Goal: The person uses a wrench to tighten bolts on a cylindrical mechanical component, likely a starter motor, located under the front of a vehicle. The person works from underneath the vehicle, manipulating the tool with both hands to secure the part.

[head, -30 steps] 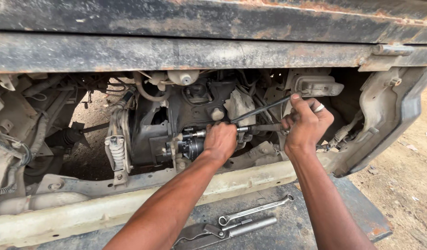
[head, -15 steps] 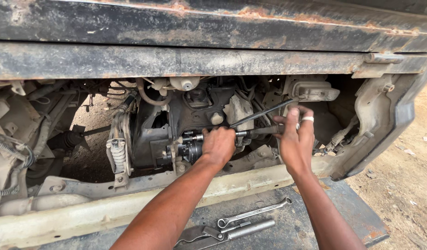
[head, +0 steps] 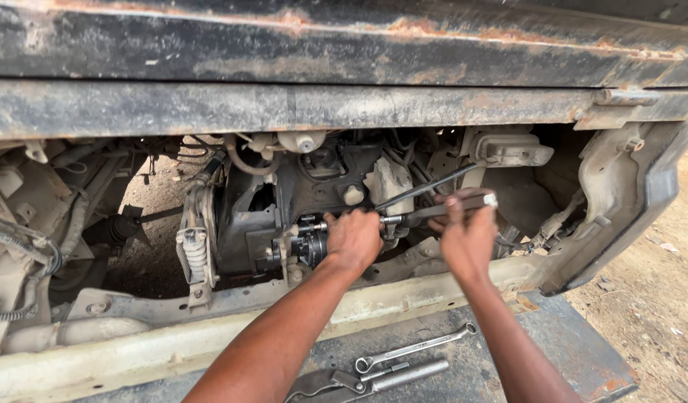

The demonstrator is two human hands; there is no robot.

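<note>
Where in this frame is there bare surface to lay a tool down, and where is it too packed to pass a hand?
Free: the dark plate right of the wrench and pliers; the pale cross-beam left of the left forearm. Crowded: around the ratchet handle, where the left hand and right hand work among hoses and brackets.

A dark, dusty metal plate lies flat at the bottom of the view, below the pale lower frame rail of the vehicle. Its right corner shows rust along the edge. Three tools rest directly on the plate, near its front edge. A ring spanner lies at a slant, ring end toward the right edge. Just beside it, closer to the front edge, lies a plain metal bar. Pliers lie at the bar's left end, touching it. Sandy ground borders the plate's right edge.
</note>
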